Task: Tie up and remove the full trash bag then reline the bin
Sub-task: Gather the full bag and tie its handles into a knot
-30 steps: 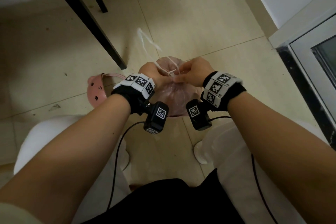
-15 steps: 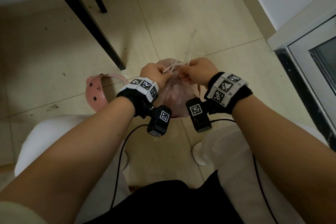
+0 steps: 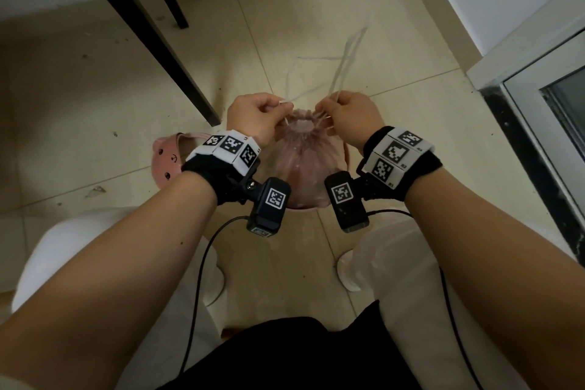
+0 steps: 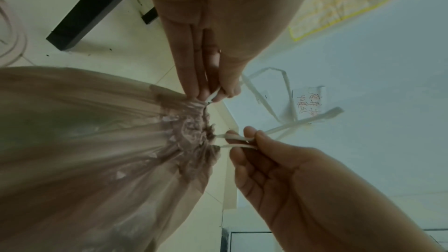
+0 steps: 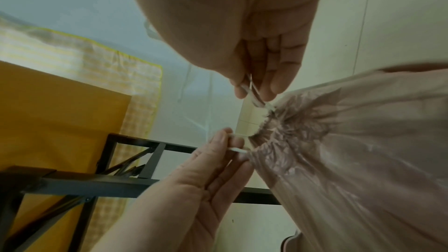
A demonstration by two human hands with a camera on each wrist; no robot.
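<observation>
At centre frame in the head view, the pink trash bag (image 3: pixel 300 165) sits in its bin, mouth cinched tight. Each hand pinches white drawstring (image 3: pixel 343 66) — left hand (image 3: pixel 253 119) at the left, right hand (image 3: pixel 349 117) at the right — with loose loops trailing toward the upper right. A pink lid (image 3: pixel 166 158) lies left of the bag, near a black table leg (image 3: pixel 148 32).

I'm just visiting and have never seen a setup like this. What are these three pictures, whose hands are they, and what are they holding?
No machine here: a person wears three cameras. The large picture looks down from the head; the other two look along each wrist at the fingers. The left hand and the right hand each pinch the thin white plastic drawstrings of a translucent pink trash bag, whose mouth is gathered shut. The bag sits in a pink bin on the beige tiled floor. A pink round lid with a face lies beside it, near a black metal table leg.
</observation>
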